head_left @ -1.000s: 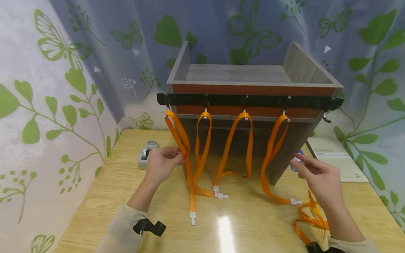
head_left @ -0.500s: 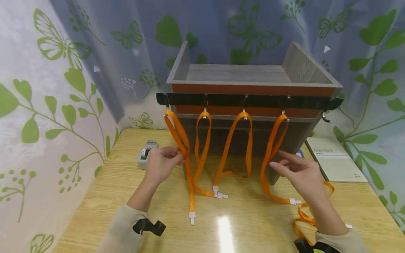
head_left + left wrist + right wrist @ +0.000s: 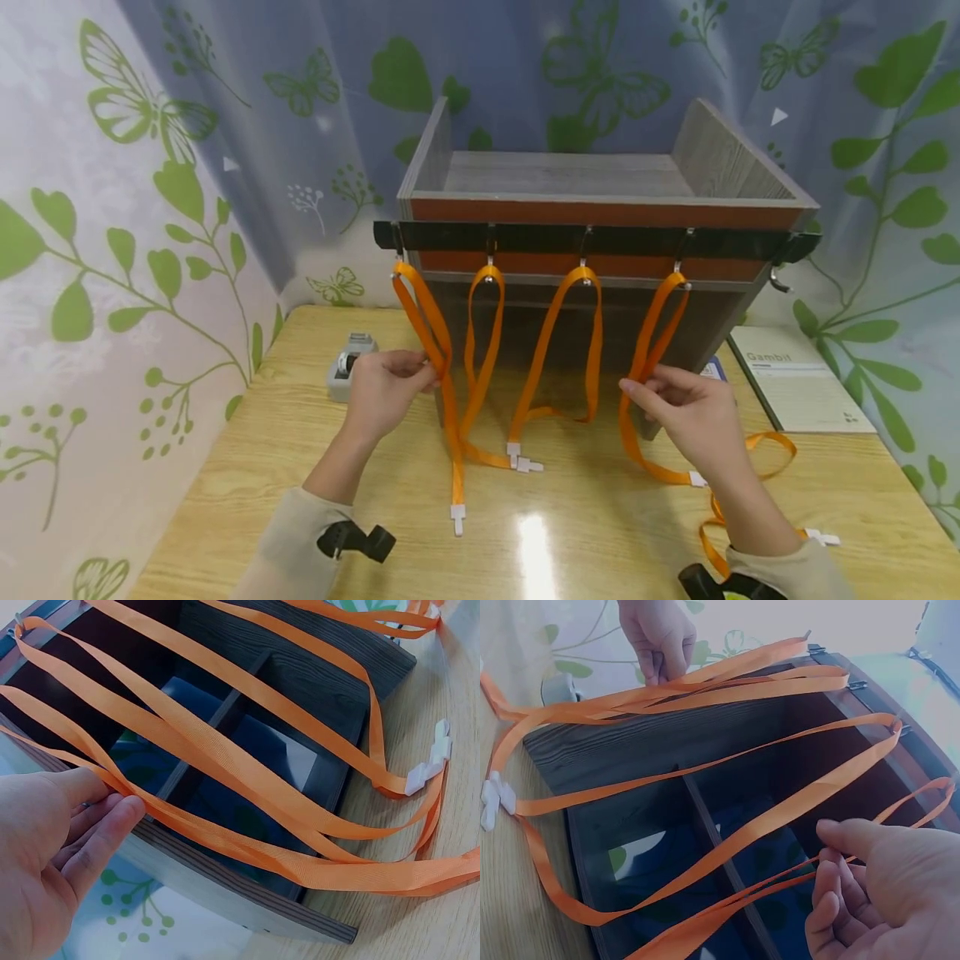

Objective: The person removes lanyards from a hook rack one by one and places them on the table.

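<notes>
In the head view, several orange lanyards hang from hooks on a black rail [image 3: 540,237] across the front of a grey wooden shelf [image 3: 562,175]. My left hand [image 3: 386,392] pinches the leftmost lanyard [image 3: 423,312] partway down its loop, thumb and index finger together on it in the left wrist view. The fingers of my right hand [image 3: 697,421] are curled round the rightmost hanging lanyard [image 3: 662,321], thumb in front and index finger behind. Two more lanyards hang between the hands. White plastic clips [image 3: 458,517] end the straps on the tabletop.
A bare hook [image 3: 780,282] sticks out at the rail's right end. Another lanyard [image 3: 772,437] lies coiled on the table by my right forearm. Behind are a notebook [image 3: 802,383] and a blue card-like item [image 3: 714,368]. A grey tape dispenser [image 3: 340,383] stands at the left.
My right hand has moved left from beside the shelf's right side to the rightmost hanging lanyard. My left hand keeps its pinch on the leftmost one.
</notes>
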`<state>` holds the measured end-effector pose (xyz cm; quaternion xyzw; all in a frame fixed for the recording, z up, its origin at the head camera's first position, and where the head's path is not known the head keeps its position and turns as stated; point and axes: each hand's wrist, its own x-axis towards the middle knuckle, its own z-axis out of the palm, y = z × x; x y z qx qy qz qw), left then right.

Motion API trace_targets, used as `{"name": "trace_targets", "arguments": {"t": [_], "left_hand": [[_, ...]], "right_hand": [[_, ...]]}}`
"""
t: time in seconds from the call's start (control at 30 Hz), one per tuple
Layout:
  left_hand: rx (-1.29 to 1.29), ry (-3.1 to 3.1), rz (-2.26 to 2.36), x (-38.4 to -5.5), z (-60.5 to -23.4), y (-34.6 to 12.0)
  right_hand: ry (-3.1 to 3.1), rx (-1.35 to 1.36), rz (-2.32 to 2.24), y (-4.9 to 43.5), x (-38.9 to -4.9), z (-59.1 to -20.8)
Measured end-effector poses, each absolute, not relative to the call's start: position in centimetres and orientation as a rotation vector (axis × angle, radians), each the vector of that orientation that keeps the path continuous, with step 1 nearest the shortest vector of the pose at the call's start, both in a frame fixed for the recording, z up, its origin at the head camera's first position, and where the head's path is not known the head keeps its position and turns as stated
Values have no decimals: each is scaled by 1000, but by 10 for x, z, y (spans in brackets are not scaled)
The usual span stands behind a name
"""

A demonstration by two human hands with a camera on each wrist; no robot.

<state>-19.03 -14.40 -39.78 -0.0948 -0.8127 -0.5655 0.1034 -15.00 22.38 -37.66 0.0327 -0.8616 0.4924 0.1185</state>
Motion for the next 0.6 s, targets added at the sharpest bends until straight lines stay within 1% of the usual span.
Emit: {"name": "trace_targets", "arguments": {"t": [0.33,0.47,0.6], "left_hand": [[-268,-2405,-1677,-189,-398,-143],[-276,-2391,-1693,-189,-398,-143],[-263,-2384,-1701,-190,-399,-144]], "right_hand": [[-2411,119,1507,220,-150,-373],[-2276,171,1544,223,-148,-357],[-2248,235,1423,230,-142,-335]]}}
